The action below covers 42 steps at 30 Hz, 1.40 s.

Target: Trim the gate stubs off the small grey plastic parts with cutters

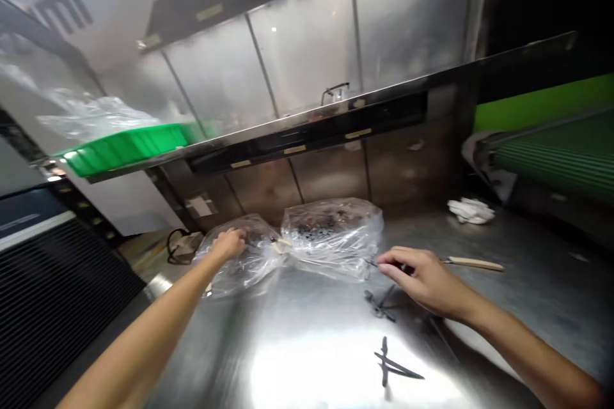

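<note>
My left hand [229,244] reaches over a clear plastic bag [259,275] at the left of the metal table; its fingertips are blurred against the plastic. A second clear plastic bag [333,223], holding many small dark pieces, lies just right of it. Close to that bag's right edge, my right hand [422,278] is closed in a pinch on a thin dark piece [370,262], whose kind I cannot make out. Below it lie a cluster of dark thin parts [380,305] and another few crossed dark parts [393,363]. Behind my right hand rests a tool with a beige handle [477,263].
A crumpled white cloth or paper [471,211] lies at the back right, near a green ribbed conveyor belt [556,147]. Above the table runs a metal shelf [288,123] bearing a green tray [129,147] with clear plastic. A dark ribbed unit [62,294] stands at the left.
</note>
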Tool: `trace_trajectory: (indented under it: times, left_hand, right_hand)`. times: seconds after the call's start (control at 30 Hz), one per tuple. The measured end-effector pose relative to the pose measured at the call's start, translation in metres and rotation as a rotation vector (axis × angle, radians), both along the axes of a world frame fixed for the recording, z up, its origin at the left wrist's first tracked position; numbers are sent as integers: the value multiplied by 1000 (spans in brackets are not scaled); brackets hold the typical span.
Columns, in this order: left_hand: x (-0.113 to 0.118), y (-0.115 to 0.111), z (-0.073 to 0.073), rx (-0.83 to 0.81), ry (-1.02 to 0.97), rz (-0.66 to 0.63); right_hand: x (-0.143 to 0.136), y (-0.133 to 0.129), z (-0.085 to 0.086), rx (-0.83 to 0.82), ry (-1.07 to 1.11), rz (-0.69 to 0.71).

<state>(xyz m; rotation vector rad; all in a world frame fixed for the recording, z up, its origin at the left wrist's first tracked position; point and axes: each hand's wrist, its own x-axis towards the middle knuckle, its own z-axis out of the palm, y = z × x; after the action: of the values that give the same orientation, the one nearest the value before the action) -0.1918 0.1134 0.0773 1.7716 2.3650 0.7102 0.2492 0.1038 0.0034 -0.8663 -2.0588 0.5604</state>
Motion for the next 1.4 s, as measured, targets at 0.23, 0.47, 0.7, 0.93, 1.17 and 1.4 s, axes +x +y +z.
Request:
trace_trajectory:
  times: [0.23, 0.47, 0.7, 0.93, 1.17, 1.4]
  left_hand:
    - [-8, 11, -16, -87, 72, 140]
    - [92, -44, -8, -39, -101, -235]
    - [205, -108, -55, -303, -1050, -476]
    - [198, -102, -87, -379, -1237, -322]
    - [188, -107, -87, -371, -1146, -414]
    - [194, -108, -83, -372, -1140, -323]
  right_hand:
    - [1, -10, 11, -176, 6, 107]
    - [-3, -18, 15, -227, 24, 223]
    - [-12, -27, 11, -229, -31, 222]
    - [42, -4, 25, -175, -299, -188]
    - [125, 34, 7, -438, -780, -515]
    - [112, 31, 10, -582, -951, -530]
